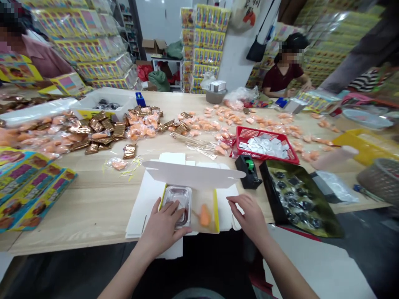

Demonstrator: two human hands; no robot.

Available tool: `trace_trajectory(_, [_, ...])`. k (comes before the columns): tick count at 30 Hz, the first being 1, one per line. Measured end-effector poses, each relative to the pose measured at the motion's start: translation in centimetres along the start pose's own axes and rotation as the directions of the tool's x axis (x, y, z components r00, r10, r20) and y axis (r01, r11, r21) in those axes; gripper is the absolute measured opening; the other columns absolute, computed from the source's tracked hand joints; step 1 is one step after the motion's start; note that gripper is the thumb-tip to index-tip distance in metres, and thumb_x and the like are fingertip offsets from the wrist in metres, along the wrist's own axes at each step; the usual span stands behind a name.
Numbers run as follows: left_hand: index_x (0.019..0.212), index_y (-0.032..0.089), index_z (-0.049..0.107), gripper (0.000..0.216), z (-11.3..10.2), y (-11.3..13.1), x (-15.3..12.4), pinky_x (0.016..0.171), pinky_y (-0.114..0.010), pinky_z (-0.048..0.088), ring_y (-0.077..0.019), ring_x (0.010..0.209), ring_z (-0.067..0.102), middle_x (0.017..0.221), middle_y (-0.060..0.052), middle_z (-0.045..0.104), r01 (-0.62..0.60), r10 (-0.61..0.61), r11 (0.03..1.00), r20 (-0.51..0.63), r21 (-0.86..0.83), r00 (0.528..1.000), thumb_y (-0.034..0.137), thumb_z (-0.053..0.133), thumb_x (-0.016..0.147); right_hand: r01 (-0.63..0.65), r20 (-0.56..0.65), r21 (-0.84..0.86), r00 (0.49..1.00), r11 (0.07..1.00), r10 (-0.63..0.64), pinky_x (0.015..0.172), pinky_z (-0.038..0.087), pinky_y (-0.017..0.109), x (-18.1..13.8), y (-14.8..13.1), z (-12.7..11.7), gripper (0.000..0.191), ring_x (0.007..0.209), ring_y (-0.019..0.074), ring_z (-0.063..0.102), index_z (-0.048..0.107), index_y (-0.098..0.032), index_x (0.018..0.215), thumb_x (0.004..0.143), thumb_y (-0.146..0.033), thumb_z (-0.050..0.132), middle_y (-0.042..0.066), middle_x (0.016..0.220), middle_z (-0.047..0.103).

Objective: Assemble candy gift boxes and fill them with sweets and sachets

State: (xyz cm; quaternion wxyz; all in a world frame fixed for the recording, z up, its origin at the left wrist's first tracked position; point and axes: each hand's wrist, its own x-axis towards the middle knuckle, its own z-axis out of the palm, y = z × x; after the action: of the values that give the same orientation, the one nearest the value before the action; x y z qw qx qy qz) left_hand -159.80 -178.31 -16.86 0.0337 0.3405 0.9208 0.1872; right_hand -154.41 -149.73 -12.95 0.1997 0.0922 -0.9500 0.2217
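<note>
A box (215, 207) with yellow edges lies before me, its white flap (193, 174) raised at the back. Inside it, on the left, is a clear plastic tray (179, 193); an orange piece (205, 216) is on the right. My left hand (163, 226) rests over the tray with fingers spread, covering part of it. Just right of the box, over white cardboard (226, 197), is my right hand (247, 214). Its thumb and forefinger are bent toward each other, slightly apart, and I see nothing between them. More flat white cardboard (137, 218) lies beneath the box.
At right are a black tape dispenser (248, 172), a red basket (291, 155) of white packets, and a dark tray (330, 224) of black packets. Brown packets (102, 124) and orange ones (224, 114) cover the back. Printed boxes (34, 187) lie left. Two people sit across.
</note>
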Motion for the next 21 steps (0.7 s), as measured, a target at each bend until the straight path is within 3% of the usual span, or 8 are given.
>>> trace_trajectory(2, [0.124,0.028,0.063,0.056,-0.1,0.1,0.1,0.114,-0.065,0.018,-0.0345,0.124,0.055,0.137,-0.014,0.057,0.002,-0.002,1.0,0.013,0.004,1.0,0.067,0.051,0.085,0.111,0.232,-0.043,0.968,0.993,-0.098,0.087,0.05,0.038,1.2,-1.1,0.8,0.024,0.096,0.0216,0.062,0.067,-0.022,0.108,0.095,-0.021,0.047,0.008,0.097,0.07])
trace_trajectory(6, [0.127,0.028,0.061,0.059,-0.7,0.7,0.0,0.116,-0.064,0.012,-0.0345,0.127,0.052,0.139,-0.015,0.056,0.029,-0.029,1.0,0.051,-0.009,0.998,0.068,0.051,0.085,0.298,0.644,-0.154,0.753,0.942,-0.132,0.105,0.037,0.047,3.7,-3.7,3.5,0.026,0.125,0.0297,0.049,0.069,-0.022,0.109,0.089,-0.015,0.055,0.012,0.12,0.063])
trace_trajectory(9, [0.132,0.031,0.056,0.059,-1.1,0.8,-0.8,0.116,-0.064,0.011,-0.0345,0.135,0.043,0.143,-0.012,0.052,0.011,-0.012,0.993,-0.005,-0.117,1.0,0.065,0.056,0.084,0.304,0.714,-0.151,0.692,0.941,-0.109,0.105,0.038,0.047,4.4,-4.1,4.2,0.021,0.12,0.0292,0.054,0.071,-0.021,0.099,0.087,-0.014,0.055,0.012,0.116,0.064])
trace_trajectory(12, [0.129,0.03,0.056,0.04,-1.8,-1.0,-0.8,0.116,-0.055,0.026,-0.0279,0.134,0.045,0.14,-0.009,0.054,0.035,-0.12,0.943,-0.243,-0.33,0.963,0.048,0.048,0.094,0.288,0.664,-0.084,0.73,0.954,-0.162,0.106,0.039,0.048,4.0,-3.0,4.1,0.026,0.115,0.027,0.058,0.07,-0.023,0.1,0.081,-0.011,0.056,0.011,0.118,0.065])
trace_trajectory(13, [0.123,0.028,0.059,0.034,-2.2,-2.4,-0.3,0.111,-0.049,0.035,-0.0255,0.128,0.051,0.133,-0.009,0.059,0.083,-0.229,0.916,-0.341,-0.393,0.912,0.042,0.046,0.095,0.294,0.641,-0.055,0.743,0.954,-0.192,0.106,0.039,0.048,3.8,-2.5,4.1,0.029,0.114,0.0265,0.059,0.069,-0.025,0.1,0.078,-0.01,0.056,0.01,0.118,0.065])
trace_trajectory(15, [0.109,0.023,0.062,0.026,-3.4,-6.2,1.6,0.096,-0.04,0.049,-0.023,0.109,0.061,0.114,-0.01,0.067,0.216,-0.46,0.85,-0.479,-0.48,0.748,0.036,0.047,0.093,0.327,0.592,-0.01,0.763,0.945,-0.258,0.105,0.041,0.049,3.3,-1.3,4.5,0.037,0.114,0.0261,0.059,0.068,-0.028,0.101,0.072,-0.008,0.054,0.008,0.115,0.066])
trace_trajectory(18, [0.097,0.018,0.06,0.019,-6.0,-13.7,6.2,0.085,-0.039,0.05,-0.0239,0.094,0.063,0.099,-0.011,0.067,0.399,-0.64,0.763,-0.51,-0.508,0.575,0.029,0.048,0.089,0.426,0.512,-0.007,0.779,0.905,-0.362,0.099,0.046,0.05,2.7,0.1,5.6,0.047,0.111,0.0277,0.062,0.067,-0.029,0.101,0.063,-0.007,0.052,0.008,0.114,0.068])
trace_trajectory(21, [0.09,0.015,0.056,0.011,-8.2,-20.0,10.9,0.093,-0.043,0.043,-0.0295,0.108,0.058,0.104,-0.018,0.065,0.535,-0.751,0.66,-0.482,-0.528,0.451,0.023,0.057,0.083,0.485,0.448,-0.053,0.793,0.873,-0.413,0.094,0.05,0.051,2.3,0.9,6.5,0.05,0.109,0.0295,0.063,0.067,-0.029,0.103,0.06,-0.007,0.051,0.008,0.117,0.067])
